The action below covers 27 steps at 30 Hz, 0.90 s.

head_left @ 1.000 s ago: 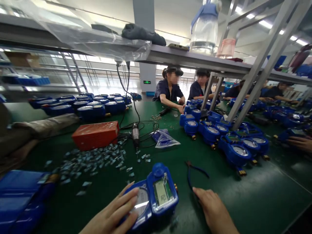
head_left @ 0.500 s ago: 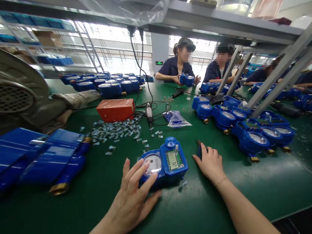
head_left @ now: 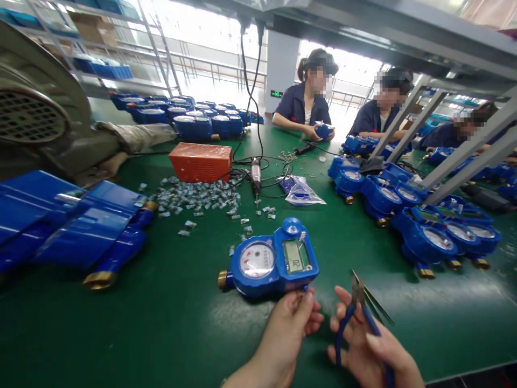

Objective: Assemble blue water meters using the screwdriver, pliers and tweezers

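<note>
A blue water meter [head_left: 256, 261] lies face up in front of me, with a round dial, a small display reading 02 and a brass end at its left. At its lower right edge is my left hand [head_left: 293, 323], thumb and fingers closed together; what they pinch, if anything, is too small to make out. Blue-handled cutting pliers [head_left: 357, 293] point upward in my right hand [head_left: 365, 342], its fingers around the spread handles. Just behind them on the green table lie thin tweezers [head_left: 379, 304].
Small clear-and-blue parts [head_left: 197, 196] are strewn before an orange box [head_left: 201, 161]. An electric screwdriver [head_left: 256, 178] and a plastic bag [head_left: 302, 191] lie beyond the meter. More meters [head_left: 438, 237] stand right, others [head_left: 92, 226] left. Co-workers [head_left: 307, 108] sit opposite.
My left hand has moved off the dial to the meter's lower right edge and closed. My right hand has lifted the pliers from the table and drawn them nearer.
</note>
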### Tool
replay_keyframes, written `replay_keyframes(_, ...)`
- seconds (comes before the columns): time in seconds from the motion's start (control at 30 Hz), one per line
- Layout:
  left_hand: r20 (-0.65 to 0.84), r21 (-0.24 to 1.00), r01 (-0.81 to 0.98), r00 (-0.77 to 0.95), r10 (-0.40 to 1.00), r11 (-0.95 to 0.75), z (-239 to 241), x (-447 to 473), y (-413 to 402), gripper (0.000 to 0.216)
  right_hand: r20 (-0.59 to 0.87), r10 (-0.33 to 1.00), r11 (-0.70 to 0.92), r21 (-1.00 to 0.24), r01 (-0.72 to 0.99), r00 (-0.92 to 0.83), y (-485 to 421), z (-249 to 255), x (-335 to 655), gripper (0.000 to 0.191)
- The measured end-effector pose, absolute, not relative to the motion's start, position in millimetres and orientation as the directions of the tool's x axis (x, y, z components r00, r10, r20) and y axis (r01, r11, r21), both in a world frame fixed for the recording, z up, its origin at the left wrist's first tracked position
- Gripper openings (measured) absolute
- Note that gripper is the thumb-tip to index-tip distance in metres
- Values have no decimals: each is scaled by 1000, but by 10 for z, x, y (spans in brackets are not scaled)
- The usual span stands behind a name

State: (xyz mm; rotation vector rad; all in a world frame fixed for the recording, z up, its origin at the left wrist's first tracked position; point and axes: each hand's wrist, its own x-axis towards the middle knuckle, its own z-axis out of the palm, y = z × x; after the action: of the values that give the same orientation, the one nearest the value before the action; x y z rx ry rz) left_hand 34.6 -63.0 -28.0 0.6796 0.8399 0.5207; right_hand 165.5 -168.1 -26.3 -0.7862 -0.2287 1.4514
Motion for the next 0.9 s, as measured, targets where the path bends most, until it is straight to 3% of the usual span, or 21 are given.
replay_keyframes(0.1, -486, 753, -91, 592, 643, 652, -290, 237, -591, 28, -369, 929, -242, -648, -722, 19, -1772, -365, 1643, 58)
replay_keyframes(0.23, -475, 754, -82, 618, 627, 652, -284, 162, -533, 24, -454, 886, -455, -814, -361, -94, -1695, -276, 1780, 52)
replay_keyframes(0.4, -440, 768, -69, 665, 603, 636, -297, 156, -475, 21, -536, 826, -542, -840, 19, -175, -1431, -61, 1886, 37)
replay_keyframes(0.53, -416, 804, -41, 675, 610, 594, -299, 129, -450, 17, -573, 794, -569, -818, 87, -203, -1279, -39, 1922, 26)
replay_keyframes(0.77, -421, 810, -15, 681, 599, 586, -250, 89, -436, 12, -632, 749, -640, -768, 30, -200, -1243, -79, 1885, 48)
replay_keyframes(0.9, -402, 804, -35, 704, 586, 594, -240, 88, -430, 11, -646, 749, -626, -763, 160, -152, -1241, -78, 1800, 35)
